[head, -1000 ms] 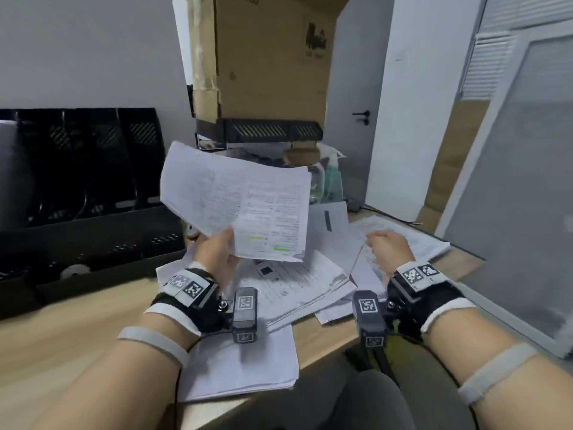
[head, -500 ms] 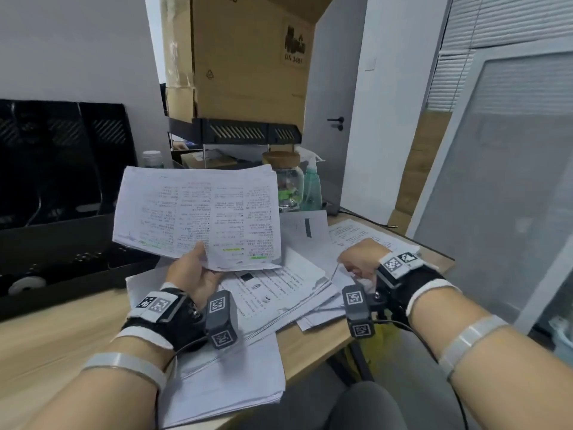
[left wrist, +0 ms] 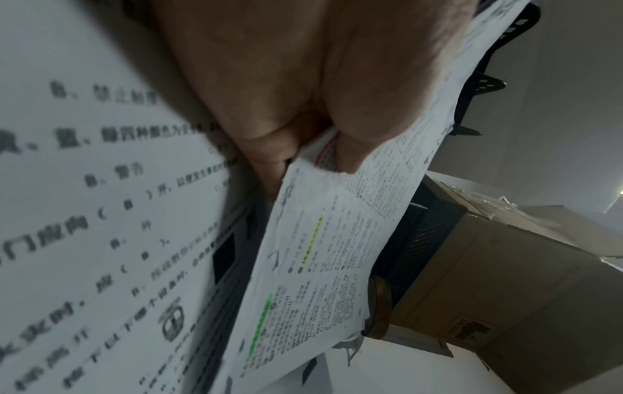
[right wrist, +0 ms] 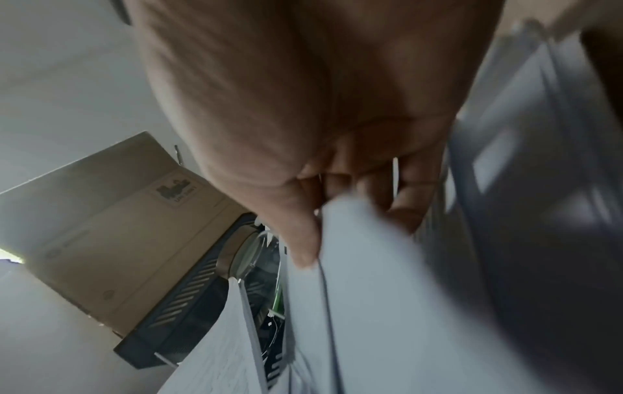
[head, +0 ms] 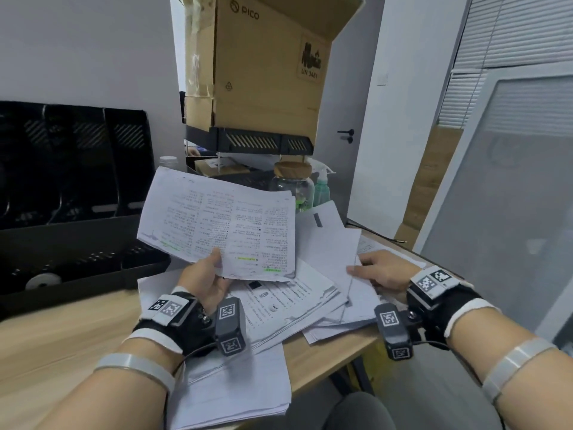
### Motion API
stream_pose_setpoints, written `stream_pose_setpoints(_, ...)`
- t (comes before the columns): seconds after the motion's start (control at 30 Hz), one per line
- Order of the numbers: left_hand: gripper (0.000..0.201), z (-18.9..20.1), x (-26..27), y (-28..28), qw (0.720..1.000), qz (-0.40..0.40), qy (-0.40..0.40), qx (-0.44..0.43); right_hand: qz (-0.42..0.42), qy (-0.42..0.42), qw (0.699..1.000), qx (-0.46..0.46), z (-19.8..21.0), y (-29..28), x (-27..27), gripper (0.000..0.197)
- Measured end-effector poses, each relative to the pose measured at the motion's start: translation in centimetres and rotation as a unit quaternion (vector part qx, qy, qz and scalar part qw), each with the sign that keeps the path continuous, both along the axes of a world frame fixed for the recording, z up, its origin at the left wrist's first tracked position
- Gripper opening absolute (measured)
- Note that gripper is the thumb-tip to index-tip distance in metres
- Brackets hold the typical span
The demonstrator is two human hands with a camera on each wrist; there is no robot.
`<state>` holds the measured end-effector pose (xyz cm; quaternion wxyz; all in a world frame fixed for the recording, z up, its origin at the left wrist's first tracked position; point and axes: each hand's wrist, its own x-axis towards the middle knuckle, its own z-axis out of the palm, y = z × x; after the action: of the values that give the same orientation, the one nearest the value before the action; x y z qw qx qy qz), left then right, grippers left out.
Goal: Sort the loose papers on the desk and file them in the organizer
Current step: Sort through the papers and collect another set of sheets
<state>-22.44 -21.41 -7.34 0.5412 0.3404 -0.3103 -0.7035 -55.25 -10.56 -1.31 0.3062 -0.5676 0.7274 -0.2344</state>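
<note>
My left hand point(head: 210, 274) pinches the near edge of a printed sheaf of papers point(head: 223, 225), lifted above the desk; green and yellow highlights mark its text point(left wrist: 313, 240). Thumb on top, fingers underneath point(left wrist: 350, 138). My right hand point(head: 375, 270) pinches the edge of a blank white sheet point(head: 331, 252) and lifts it off the loose pile point(head: 288, 302); in the right wrist view the thumb point(right wrist: 303, 240) lies on that sheet point(right wrist: 364, 280). The black organizer point(head: 71, 187) with upright slots stands at the far left.
A tall cardboard box point(head: 263, 72) rests on a black rack point(head: 257, 142) behind the pile. A glass jar point(head: 291, 184) and a spray bottle point(head: 322, 187) stand behind the papers. Another paper stack point(head: 235, 389) lies at the desk's near edge point(head: 335, 364).
The printed sheaf has tilted flatter and dropped a little in my left hand. My right hand has taken hold of a white sheet's edge and raised it from the pile.
</note>
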Motion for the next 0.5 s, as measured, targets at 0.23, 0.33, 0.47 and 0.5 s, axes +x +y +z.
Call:
stream_pose_setpoints(0.23,0.029,1.2,-0.5,1.7,0.999,-0.023,-0.029,-0.018,-0.057,0.063,0.992,-0.097,2.0,1.2,-2.0,0.044)
stream_pose_setpoints(0.33,0.032,1.5,-0.5,2.0,0.998,-0.034,-0.043,-0.019,-0.071,0.043,0.988,-0.131,2.3,1.2,-2.1,0.041)
stream_pose_setpoints(0.47,0.034,1.6,-0.4,2.1,0.998,-0.041,-0.040,-0.022,-0.159,0.001,0.957,-0.244,3.7,1.8,-3.3,0.025)
stream_pose_setpoints(0.5,0.036,1.6,-0.4,2.2,0.998,-0.042,-0.044,-0.023,-0.181,0.023,0.944,-0.276,4.4,2.1,-3.7,0.027)
